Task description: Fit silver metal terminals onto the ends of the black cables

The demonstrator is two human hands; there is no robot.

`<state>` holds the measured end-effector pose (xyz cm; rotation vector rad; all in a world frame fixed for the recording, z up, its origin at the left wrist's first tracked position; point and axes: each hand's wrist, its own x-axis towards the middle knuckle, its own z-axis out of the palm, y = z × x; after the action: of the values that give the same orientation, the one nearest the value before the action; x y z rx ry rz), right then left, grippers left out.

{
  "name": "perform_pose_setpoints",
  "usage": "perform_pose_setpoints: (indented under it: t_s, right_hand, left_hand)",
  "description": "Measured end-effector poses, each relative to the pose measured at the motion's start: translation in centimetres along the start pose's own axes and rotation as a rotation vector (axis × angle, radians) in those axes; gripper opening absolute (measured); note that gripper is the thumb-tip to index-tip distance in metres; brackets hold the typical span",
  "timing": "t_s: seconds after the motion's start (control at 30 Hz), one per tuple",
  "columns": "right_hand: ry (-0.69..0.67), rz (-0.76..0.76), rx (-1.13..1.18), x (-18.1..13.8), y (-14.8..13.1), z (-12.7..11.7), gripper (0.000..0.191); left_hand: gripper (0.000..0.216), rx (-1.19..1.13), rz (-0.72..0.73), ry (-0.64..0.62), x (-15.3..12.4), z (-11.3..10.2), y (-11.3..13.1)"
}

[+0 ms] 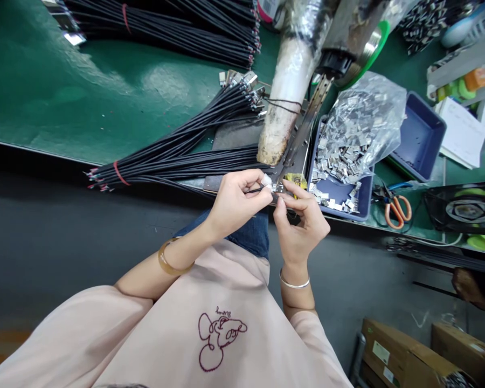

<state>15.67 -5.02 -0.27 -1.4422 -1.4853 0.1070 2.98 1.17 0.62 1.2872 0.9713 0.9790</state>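
At the bench's front edge, my left hand (240,202) pinches the end of a black cable (254,189). White wrapping covers one of its fingertips. My right hand (301,221) is closed, thumb and index finger around a small metal connector (279,188) that faces the cable end. Whether cable and connector touch I cannot tell. Just above my hands a soldering iron's metal shaft (303,134) slants down beside a white, plastic-wrapped tube (281,116) with a browned mouth. A bundle of black cables (161,145) lies to the left, tied with a red band.
A blue tray (364,207) to the right holds loose metal connectors and a clear bag (372,118) of more. Orange-handled pliers (398,212) and a small fan (469,209) lie farther right. Another cable bundle (178,29) is at the back; a solder spool (372,54) stands behind the tube.
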Motion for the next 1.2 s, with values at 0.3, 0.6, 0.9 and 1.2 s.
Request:
perform_pose_setpoints:
  t_s: [0.3, 0.6, 0.9, 1.2]
  right_hand:
    - [0.013, -0.044, -0.075, 0.35, 0.09, -0.02, 0.011]
    - [0.032, -0.035, -0.049, 0.83, -0.3, 0.1, 0.011]
    - [-0.004, 0.03, -0.044, 0.43, 0.02, 0.0, 0.003]
    - [0.003, -0.027, -0.081, 0.57, 0.08, 0.04, 0.008]
  left_hand:
    - [0.01, -0.011, 0.026, -0.015, -0.05, 0.14, -0.28]
    - [0.009, -0.038, 0.066, -0.003, -0.08, 0.13, -0.29]
    - [0.01, -0.012, 0.04, -0.03, -0.21, 0.05, -0.52]
    - [0.011, -0.002, 0.041, -0.002, -0.26, 0.09, -0.69]
